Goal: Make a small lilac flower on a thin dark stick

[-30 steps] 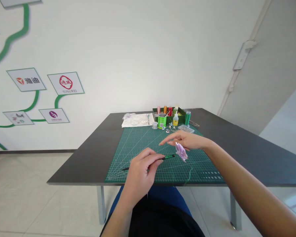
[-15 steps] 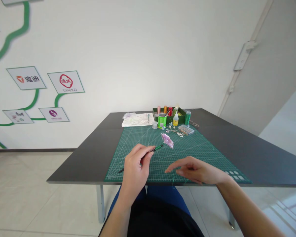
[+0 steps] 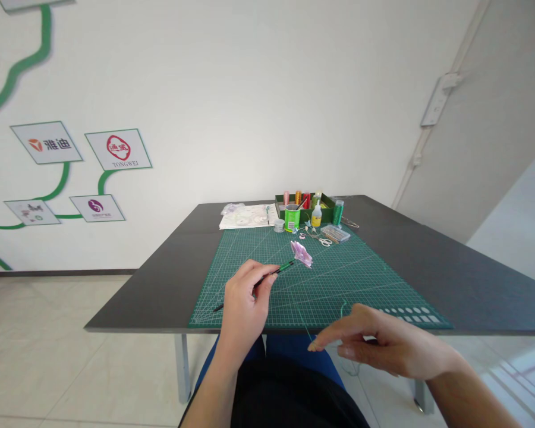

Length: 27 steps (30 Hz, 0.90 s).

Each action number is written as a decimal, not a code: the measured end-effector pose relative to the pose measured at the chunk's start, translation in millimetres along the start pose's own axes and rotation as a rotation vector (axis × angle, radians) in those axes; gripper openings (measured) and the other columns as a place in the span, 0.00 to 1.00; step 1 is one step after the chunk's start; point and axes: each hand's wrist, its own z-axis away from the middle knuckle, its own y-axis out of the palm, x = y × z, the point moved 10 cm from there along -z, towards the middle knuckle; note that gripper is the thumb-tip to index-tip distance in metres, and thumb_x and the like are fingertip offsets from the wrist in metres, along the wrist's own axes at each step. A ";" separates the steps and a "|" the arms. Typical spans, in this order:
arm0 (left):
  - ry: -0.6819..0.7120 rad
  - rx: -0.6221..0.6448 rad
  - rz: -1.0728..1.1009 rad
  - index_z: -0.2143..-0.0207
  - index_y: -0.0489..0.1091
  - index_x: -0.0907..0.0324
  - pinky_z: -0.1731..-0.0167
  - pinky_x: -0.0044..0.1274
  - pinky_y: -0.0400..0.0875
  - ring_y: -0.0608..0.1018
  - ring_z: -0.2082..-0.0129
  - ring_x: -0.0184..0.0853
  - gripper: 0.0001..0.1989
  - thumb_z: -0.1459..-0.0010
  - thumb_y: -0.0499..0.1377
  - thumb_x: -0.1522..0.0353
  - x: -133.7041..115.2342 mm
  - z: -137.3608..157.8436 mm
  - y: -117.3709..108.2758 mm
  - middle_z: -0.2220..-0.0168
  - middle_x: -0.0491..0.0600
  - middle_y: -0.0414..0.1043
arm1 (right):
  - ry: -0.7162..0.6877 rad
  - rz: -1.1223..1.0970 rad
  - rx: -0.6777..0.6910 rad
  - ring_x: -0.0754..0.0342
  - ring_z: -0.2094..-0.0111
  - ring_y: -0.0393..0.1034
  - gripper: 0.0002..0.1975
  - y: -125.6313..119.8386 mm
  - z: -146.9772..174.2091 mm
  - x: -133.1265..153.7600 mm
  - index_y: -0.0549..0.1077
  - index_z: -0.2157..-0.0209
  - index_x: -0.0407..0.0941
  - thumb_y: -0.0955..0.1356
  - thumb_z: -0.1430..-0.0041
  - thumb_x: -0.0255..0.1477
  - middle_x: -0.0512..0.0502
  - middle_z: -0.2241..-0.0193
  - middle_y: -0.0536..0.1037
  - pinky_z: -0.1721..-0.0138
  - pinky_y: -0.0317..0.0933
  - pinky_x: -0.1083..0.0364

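Observation:
My left hand (image 3: pixel 246 297) is closed around a thin dark stem, pinched between thumb and fingertips above the mat's near left part. A pale purple flower (image 3: pixel 302 254) tops the stem's far end, and a length of green thread wrapping (image 3: pixel 286 267) covers the stem just below the bloom. Low at the table's front edge is my right hand (image 3: pixel 378 342), its index finger stretched left. Fine green thread (image 3: pixel 305 324) runs up and left from that fingertip, with loose strands looping above and hanging below the hand. The hand's inner grip is partly hidden.
A green cutting mat (image 3: pixel 249 249) lies on the black table (image 3: pixel 169 255). Towards the back are white papers (image 3: pixel 249 217), a green can (image 3: pixel 292 219), a glue bottle (image 3: pixel 316 215), scissors (image 3: pixel 325 242), a clear case (image 3: pixel 336 233) and a box (image 3: pixel 330 214) with thread spools.
My right hand has moved down and toward me, past the table's front edge, with green thread now showing at its fingers. My left hand and the flower have stayed almost still.

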 end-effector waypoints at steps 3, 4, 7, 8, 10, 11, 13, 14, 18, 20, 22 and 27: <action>0.009 0.000 -0.010 0.60 0.79 0.58 0.68 0.21 0.70 0.76 0.69 0.30 0.09 0.33 0.57 0.71 -1.2 -0.2 0.4 0.65 0.49 0.76 | -0.029 0.034 0.035 0.60 0.84 0.47 0.18 1.3 1.0 7.5 0.81 0.48 0.48 0.66 0.30 0.40 0.52 0.83 0.66 0.82 0.41 0.57; 0.012 0.004 -0.014 0.60 0.79 0.58 0.68 0.22 0.70 0.76 0.69 0.31 0.09 0.33 0.57 0.71 -1.4 -0.2 0.9 0.65 0.49 0.76 | -0.041 0.037 0.045 0.61 0.84 0.46 0.18 1.7 0.9 9.8 0.81 0.48 0.47 0.66 0.30 0.40 0.53 0.83 0.64 0.82 0.40 0.57; 0.022 0.019 -0.026 0.60 0.79 0.58 0.66 0.22 0.71 0.76 0.69 0.31 0.09 0.33 0.58 0.72 -1.5 -0.2 2.9 0.65 0.49 0.76 | -0.061 0.037 0.078 0.62 0.85 0.44 0.17 4.4 -1.2 16.3 0.81 0.48 0.45 0.65 0.30 0.37 0.57 0.85 0.58 0.82 0.40 0.59; 0.024 0.024 -0.032 0.60 0.79 0.58 0.66 0.22 0.72 0.77 0.69 0.31 0.09 0.33 0.58 0.72 -1.2 -0.1 3.6 0.65 0.49 0.76 | -0.063 0.035 0.091 0.62 0.85 0.44 0.17 5.9 -2.3 18.6 0.81 0.48 0.45 0.65 0.30 0.36 0.57 0.85 0.57 0.82 0.40 0.59; 0.027 0.030 -0.045 0.60 0.79 0.59 0.66 0.22 0.71 0.77 0.69 0.31 0.09 0.33 0.58 0.72 -0.4 0.1 4.6 0.65 0.49 0.76 | -0.060 0.036 0.123 0.63 0.85 0.44 0.17 9.6 -4.7 23.1 0.81 0.48 0.44 0.65 0.30 0.35 0.58 0.84 0.56 0.82 0.40 0.59; 0.030 0.035 -0.052 0.60 0.79 0.59 0.66 0.22 0.71 0.77 0.69 0.31 0.09 0.34 0.58 0.72 -0.1 0.2 5.2 0.65 0.49 0.76 | -0.058 0.041 0.138 0.62 0.85 0.45 0.17 11.2 -5.9 25.4 0.80 0.47 0.45 0.65 0.30 0.35 0.58 0.84 0.57 0.82 0.41 0.59; 0.037 0.051 -0.065 0.60 0.79 0.59 0.67 0.21 0.71 0.76 0.69 0.31 0.09 0.34 0.58 0.72 0.5 0.4 7.2 0.65 0.49 0.76 | -0.061 0.057 0.164 0.62 0.85 0.47 0.18 13.3 -8.1 31.1 0.80 0.46 0.45 0.65 0.29 0.36 0.57 0.84 0.59 0.82 0.42 0.59; 0.039 0.062 -0.069 0.60 0.79 0.59 0.67 0.21 0.71 0.76 0.69 0.31 0.09 0.34 0.58 0.72 0.8 0.4 8.4 0.65 0.49 0.76 | -0.067 0.069 0.173 0.62 0.85 0.48 0.18 13.3 -9.1 34.5 0.79 0.45 0.45 0.65 0.29 0.36 0.56 0.84 0.60 0.81 0.43 0.59; 0.038 0.088 -0.072 0.60 0.79 0.58 0.66 0.22 0.71 0.77 0.68 0.31 0.09 0.33 0.58 0.72 2.6 0.7 11.3 0.65 0.49 0.76 | -0.095 0.109 0.206 0.61 0.85 0.49 0.20 8.1 -12.9 48.8 0.78 0.43 0.45 0.64 0.28 0.36 0.54 0.84 0.66 0.81 0.44 0.58; 0.039 0.095 -0.075 0.59 0.79 0.58 0.65 0.22 0.71 0.77 0.68 0.32 0.09 0.33 0.57 0.71 3.0 1.1 11.6 0.65 0.49 0.76 | -0.093 0.128 0.223 0.60 0.85 0.48 0.20 3.0 -14.7 54.3 0.77 0.42 0.45 0.63 0.28 0.37 0.54 0.84 0.66 0.81 0.44 0.58; 0.039 0.111 -0.081 0.59 0.79 0.58 0.65 0.22 0.71 0.77 0.67 0.32 0.10 0.32 0.57 0.72 2.9 1.8 12.4 0.64 0.49 0.76 | -0.095 0.144 0.231 0.60 0.85 0.47 0.20 -3.4 -16.4 60.5 0.77 0.41 0.46 0.63 0.27 0.37 0.54 0.84 0.66 0.81 0.43 0.58; 0.043 0.190 -0.085 0.58 0.79 0.57 0.65 0.22 0.70 0.78 0.66 0.32 0.10 0.32 0.57 0.72 -1.3 4.0 17.3 0.64 0.49 0.76 | -0.081 0.182 0.218 0.60 0.84 0.45 0.21 -22.4 -23.0 75.0 0.76 0.40 0.46 0.62 0.27 0.37 0.55 0.84 0.64 0.81 0.42 0.58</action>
